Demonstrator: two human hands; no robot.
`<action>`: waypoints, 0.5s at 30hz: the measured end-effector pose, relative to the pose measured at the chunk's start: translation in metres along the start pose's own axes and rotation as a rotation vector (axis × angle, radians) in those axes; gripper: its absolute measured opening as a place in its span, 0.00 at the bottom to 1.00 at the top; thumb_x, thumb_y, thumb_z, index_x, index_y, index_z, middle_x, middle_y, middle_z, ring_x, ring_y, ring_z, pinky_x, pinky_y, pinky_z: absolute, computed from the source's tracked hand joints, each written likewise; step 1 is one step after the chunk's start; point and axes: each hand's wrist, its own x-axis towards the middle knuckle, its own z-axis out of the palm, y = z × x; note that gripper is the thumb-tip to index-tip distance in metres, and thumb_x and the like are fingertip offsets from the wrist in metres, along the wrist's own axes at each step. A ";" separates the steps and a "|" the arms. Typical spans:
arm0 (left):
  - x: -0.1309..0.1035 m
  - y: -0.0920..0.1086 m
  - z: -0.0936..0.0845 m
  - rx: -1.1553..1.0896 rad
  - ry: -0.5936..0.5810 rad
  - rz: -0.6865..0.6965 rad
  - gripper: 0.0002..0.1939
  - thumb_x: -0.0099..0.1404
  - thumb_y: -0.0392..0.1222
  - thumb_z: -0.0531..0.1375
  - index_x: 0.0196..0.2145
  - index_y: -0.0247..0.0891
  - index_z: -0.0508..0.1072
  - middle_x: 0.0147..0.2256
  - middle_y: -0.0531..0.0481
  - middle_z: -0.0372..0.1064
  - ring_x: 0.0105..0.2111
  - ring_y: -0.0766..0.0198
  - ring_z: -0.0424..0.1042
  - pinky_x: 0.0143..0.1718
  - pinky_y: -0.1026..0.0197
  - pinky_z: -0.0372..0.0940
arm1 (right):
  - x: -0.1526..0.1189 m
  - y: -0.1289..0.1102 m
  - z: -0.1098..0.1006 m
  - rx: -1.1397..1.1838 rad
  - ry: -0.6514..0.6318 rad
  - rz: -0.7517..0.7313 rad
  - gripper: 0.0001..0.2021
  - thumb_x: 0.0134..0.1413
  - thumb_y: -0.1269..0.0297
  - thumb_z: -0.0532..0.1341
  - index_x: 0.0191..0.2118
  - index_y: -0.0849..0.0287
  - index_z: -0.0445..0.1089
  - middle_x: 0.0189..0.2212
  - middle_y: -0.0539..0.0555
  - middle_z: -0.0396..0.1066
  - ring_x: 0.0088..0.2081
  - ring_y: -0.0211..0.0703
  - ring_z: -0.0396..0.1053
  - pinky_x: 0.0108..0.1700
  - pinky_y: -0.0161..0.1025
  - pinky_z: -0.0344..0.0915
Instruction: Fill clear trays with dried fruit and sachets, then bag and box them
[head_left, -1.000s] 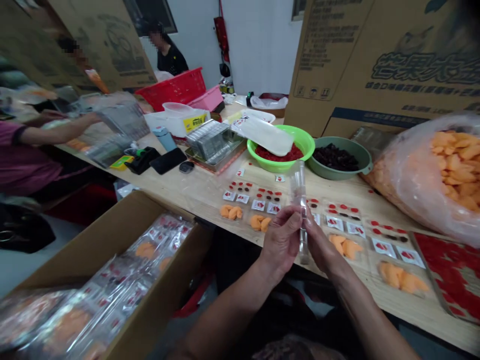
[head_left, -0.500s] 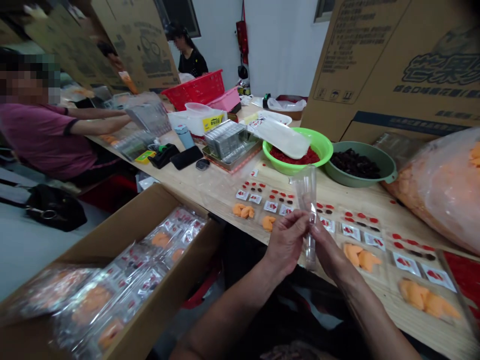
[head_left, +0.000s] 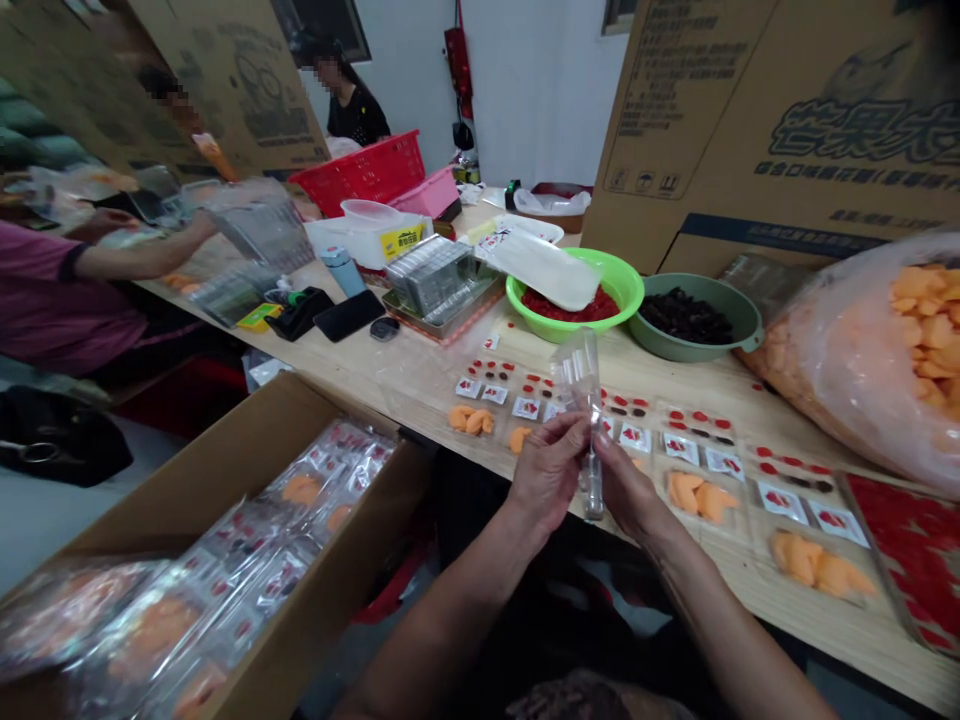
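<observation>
Between my two hands a thin clear plastic tray [head_left: 577, 368] stands upright, seen nearly edge-on above the table's front edge. My left hand [head_left: 549, 470] pinches it from the left with thumb and fingers. From the right, my right hand [head_left: 628, 488] is closed on the same tray, its fingertips partly hidden behind the plastic. Beyond and to both sides lie filled clear trays in a row, holding orange pieces [head_left: 701, 497], white printed sachets [head_left: 635, 438] and small red and dark pieces. The hands hide part of that row.
An open carton [head_left: 247, 440] of packed trays stands at left. Behind the row are a green bowl [head_left: 517, 300] of red pieces, a darker bowl [head_left: 675, 345] of dark pieces and stacked clear trays [head_left: 431, 275]. A bag of orange pieces [head_left: 847, 350] sits right. Co-workers sit beyond.
The view has swung slightly right, so the scene sits further left. Both hands still hold the clear tray, which has turned a little. The co-worker's arm at left has drawn back.
</observation>
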 end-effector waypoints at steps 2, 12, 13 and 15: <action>0.000 0.003 -0.002 0.020 -0.029 0.012 0.17 0.48 0.47 0.78 0.32 0.36 0.81 0.29 0.53 0.73 0.29 0.71 0.68 0.35 0.66 0.63 | 0.000 0.000 -0.001 -0.024 0.002 -0.003 0.36 0.66 0.35 0.50 0.71 0.48 0.57 0.67 0.54 0.63 0.71 0.54 0.53 0.72 0.57 0.52; -0.001 0.027 -0.010 0.176 -0.245 -0.041 0.13 0.56 0.46 0.73 0.32 0.36 0.77 0.31 0.52 0.68 0.30 0.69 0.66 0.34 0.64 0.61 | -0.001 -0.012 -0.007 0.004 0.040 0.132 0.38 0.58 0.34 0.54 0.68 0.50 0.64 0.57 0.57 0.74 0.60 0.68 0.68 0.59 0.64 0.67; 0.001 0.033 -0.011 0.147 -0.240 -0.042 0.13 0.56 0.45 0.73 0.32 0.36 0.77 0.33 0.50 0.70 0.32 0.67 0.68 0.37 0.63 0.63 | 0.001 -0.011 -0.010 -0.002 0.053 0.116 0.38 0.59 0.35 0.53 0.70 0.49 0.62 0.58 0.56 0.72 0.61 0.68 0.66 0.61 0.65 0.65; 0.004 0.046 -0.014 0.114 -0.218 -0.038 0.14 0.54 0.44 0.74 0.33 0.36 0.77 0.38 0.47 0.74 0.39 0.62 0.72 0.45 0.60 0.66 | 0.008 -0.009 -0.017 -0.122 0.076 0.026 0.39 0.61 0.37 0.54 0.73 0.47 0.54 0.66 0.55 0.64 0.67 0.67 0.58 0.66 0.67 0.57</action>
